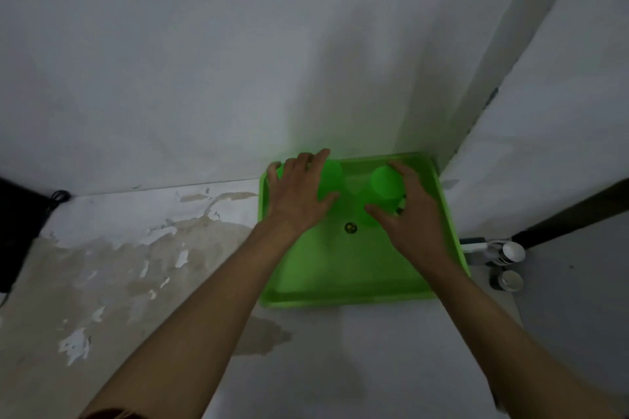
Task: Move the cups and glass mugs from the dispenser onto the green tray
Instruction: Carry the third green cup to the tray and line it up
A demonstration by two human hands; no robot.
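No words, numbers or signs are showing anywhere that can be read. The picture is looking dim and blurry, with nothing printed clear.

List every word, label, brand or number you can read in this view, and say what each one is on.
No text can be read.
green tray: a small round mark on its floor, too blurred to read.
Green cups under the left hand and right hand: no print visible.
Small containers right of the tray: any labels are too small and dark to read.
Wall and countertop: only stains and peeled paint.
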